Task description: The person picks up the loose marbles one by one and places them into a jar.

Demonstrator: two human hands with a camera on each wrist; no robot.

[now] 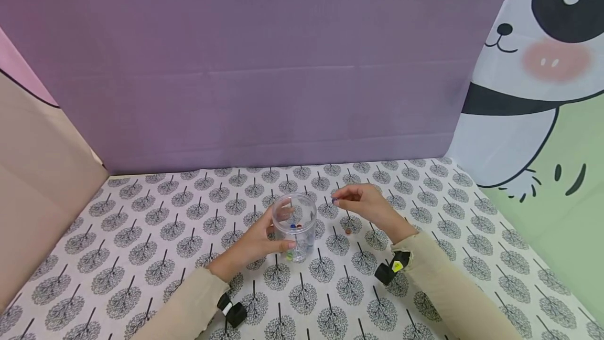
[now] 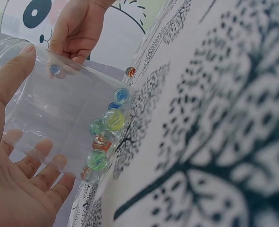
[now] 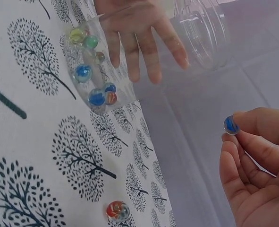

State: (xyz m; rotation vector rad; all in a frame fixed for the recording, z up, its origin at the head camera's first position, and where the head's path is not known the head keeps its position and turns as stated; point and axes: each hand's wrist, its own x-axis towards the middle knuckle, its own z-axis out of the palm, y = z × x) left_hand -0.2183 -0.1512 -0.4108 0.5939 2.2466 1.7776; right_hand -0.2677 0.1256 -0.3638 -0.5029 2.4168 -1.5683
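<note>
A clear plastic jar [image 1: 302,235] stands upright on the patterned cloth, its mouth uncovered. My left hand [image 1: 257,237] holds it from the side, thumb in front and fingers spread round the back. Several glass marbles lie on its bottom, among them a yellow-swirled marble [image 2: 114,119] and a green marble [image 2: 97,161]. To the right of the jar, my right hand [image 1: 360,203] pinches a blue marble [image 3: 231,125] between thumb and fingertips, raised above the cloth. Below that hand, a red-orange marble [image 3: 117,211] lies loose on the cloth.
The tree-print cloth [image 1: 141,266] covers the table. A purple backdrop [image 1: 283,67] rises behind it, and a panda-print panel [image 1: 528,135] borders the right side. Each wrist wears a small black camera, such as the right wrist camera [image 1: 387,273].
</note>
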